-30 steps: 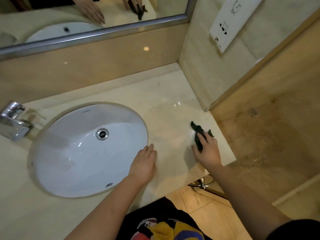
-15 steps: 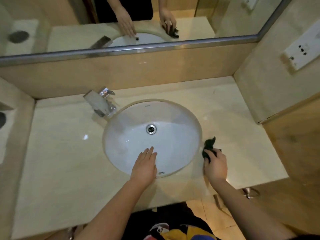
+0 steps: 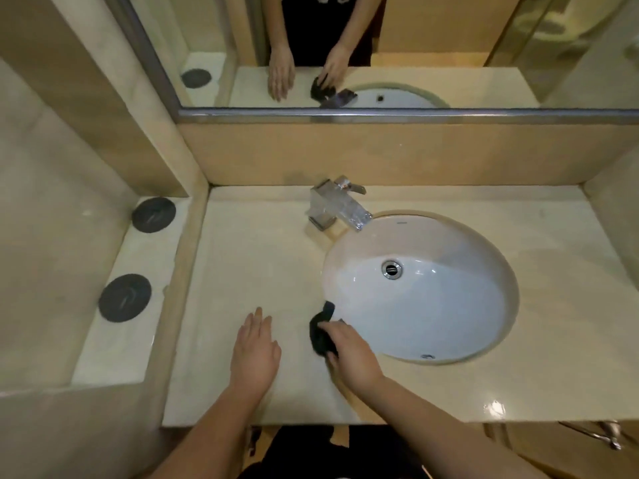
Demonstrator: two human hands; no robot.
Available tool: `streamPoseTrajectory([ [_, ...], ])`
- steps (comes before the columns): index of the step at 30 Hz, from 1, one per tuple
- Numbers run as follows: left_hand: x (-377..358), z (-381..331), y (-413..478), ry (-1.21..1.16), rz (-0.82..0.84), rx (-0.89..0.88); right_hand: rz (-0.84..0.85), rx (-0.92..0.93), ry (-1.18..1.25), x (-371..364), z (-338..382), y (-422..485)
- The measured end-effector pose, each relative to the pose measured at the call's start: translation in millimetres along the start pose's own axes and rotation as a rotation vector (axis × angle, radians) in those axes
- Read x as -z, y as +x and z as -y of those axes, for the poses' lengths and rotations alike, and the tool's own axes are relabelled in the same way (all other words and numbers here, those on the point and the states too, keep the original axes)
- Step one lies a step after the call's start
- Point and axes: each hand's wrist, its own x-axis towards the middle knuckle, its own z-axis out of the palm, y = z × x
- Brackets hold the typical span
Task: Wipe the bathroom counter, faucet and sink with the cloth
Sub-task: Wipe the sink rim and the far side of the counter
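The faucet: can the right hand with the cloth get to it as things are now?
Probably yes. The right hand holds the cloth at the near-left rim of the sink, and only bare counter lies between it and the faucet; nothing stands in the way.

This is a bathroom. A white oval ceramic sink (image 3: 449, 305) sits sunk into a glossy cream stone counter (image 3: 256, 257), with a square chrome faucet (image 3: 337, 207) at its far-left rim. Beyond the sink, a beige stone backsplash (image 3: 415, 153) rises to a metal-framed wall mirror (image 3: 432, 46).
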Motion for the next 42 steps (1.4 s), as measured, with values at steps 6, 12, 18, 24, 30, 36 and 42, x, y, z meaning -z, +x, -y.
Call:
streamPoseTrajectory([
  [6,-0.9,42.0,2.3,-0.111,-0.123,0.171,0.366,0.538,-0.079,-63.7,35.8,23.5],
  [12,3.9,43.5,39.6,-0.121,-0.188,0.115,-0.097,-0.028,0.028,-23.9,21.7,105.1],
  [18,14.9,50.4,96.9,-0.140,-0.250,0.109,0.151,0.274,-0.012,-42.2,45.1,115.5],
  [24,26.0,77.6,140.8,-0.114,-0.300,0.109,0.060,0.222,-0.102,-24.4,23.2,154.1],
  [30,14.3,80.3,146.0,-0.057,-0.278,0.093,-0.055,0.196,-0.127,-11.3,32.4,232.0],
  [36,15.2,80.8,145.6,0.005,-0.238,0.123,-0.465,0.415,-0.110,20.0,90.5,334.0],
  [42,17.6,79.8,145.4,0.037,-0.202,0.143,-0.903,0.847,-0.116,44.6,158.8,425.0],
])
